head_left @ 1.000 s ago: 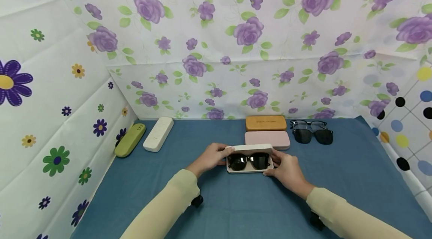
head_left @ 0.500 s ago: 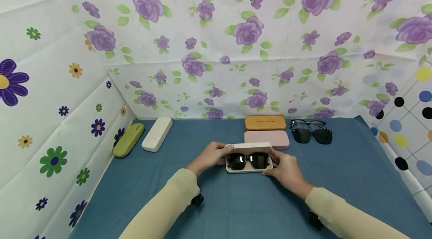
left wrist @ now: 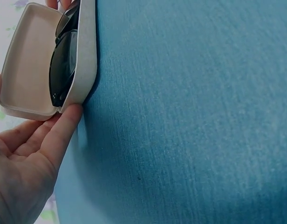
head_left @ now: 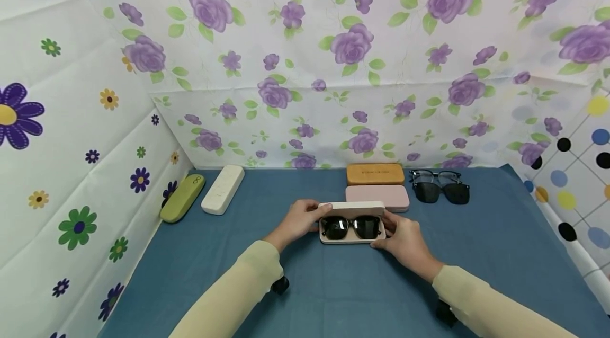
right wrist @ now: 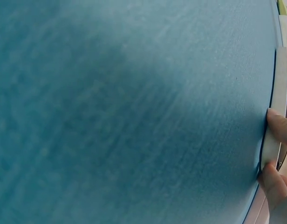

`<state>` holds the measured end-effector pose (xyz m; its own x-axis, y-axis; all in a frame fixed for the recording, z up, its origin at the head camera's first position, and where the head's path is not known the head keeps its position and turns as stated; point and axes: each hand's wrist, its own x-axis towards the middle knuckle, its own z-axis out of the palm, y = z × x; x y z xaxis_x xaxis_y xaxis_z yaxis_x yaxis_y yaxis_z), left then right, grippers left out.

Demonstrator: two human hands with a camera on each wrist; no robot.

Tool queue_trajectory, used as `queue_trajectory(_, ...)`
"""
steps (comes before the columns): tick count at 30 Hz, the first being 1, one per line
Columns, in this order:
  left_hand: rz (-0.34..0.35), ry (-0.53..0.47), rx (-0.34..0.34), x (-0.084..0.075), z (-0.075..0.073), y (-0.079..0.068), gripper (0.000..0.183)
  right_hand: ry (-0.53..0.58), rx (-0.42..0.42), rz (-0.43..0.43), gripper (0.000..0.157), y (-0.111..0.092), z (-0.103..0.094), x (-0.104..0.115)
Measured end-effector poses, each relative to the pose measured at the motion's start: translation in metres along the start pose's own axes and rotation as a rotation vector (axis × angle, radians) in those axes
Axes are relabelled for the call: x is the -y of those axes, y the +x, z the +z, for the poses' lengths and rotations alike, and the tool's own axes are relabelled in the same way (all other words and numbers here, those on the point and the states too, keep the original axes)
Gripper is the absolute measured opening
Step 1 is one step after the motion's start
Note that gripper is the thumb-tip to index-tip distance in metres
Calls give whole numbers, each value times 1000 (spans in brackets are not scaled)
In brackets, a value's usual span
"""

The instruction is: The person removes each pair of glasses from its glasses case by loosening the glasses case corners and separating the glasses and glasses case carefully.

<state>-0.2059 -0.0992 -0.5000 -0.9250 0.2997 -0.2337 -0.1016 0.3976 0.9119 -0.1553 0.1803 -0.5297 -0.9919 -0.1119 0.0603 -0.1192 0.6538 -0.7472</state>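
Observation:
A whitish glasses case [head_left: 352, 208] stands with its lid raised on the blue cloth, dark sunglasses [head_left: 336, 227] lying folded inside. My left hand [head_left: 300, 219] holds its left end, thumb on the lid's corner. Seen from the left wrist, the lower fingers of that hand [left wrist: 31, 163] reach the end of the base near the hinge. At the opposite end my right hand [head_left: 405, 237] grips the base, thumb at the front corner. The right wrist view shows thumb and fingers on the base's wall [right wrist: 278, 84]; most of the interior is hidden there.
Behind the held case lie a pink case [head_left: 381, 196] and an orange case [head_left: 375, 174]. To their right are clear-lens glasses [head_left: 431, 176] and dark sunglasses [head_left: 440, 192]. A green case [head_left: 183, 198] and a white case [head_left: 223, 189] lie at the left by the flowered cloth wall [head_left: 267, 131].

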Motion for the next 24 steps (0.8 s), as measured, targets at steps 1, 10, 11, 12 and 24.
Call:
queue_trajectory(1,6,7,-8,0,0,0,60,-1,0,0,89,0,0,0)
queue_trajectory(10,17,72,-49,-5,-1,-4,69,-33,-15,-31,90,0,0,1)
queue_trajectory(11,12,89,-53,-5,-1,-5,73,-39,-16,-32,90,0,0,1)
queue_trajectory(12,8,110,-58,-4,0,-6,78,-46,-17,-36,90,-1,0,1)
queue_trajectory(24,22,310,-41,-3,4,-11,62,-97,-28,-82,88,-2,-3,-2)
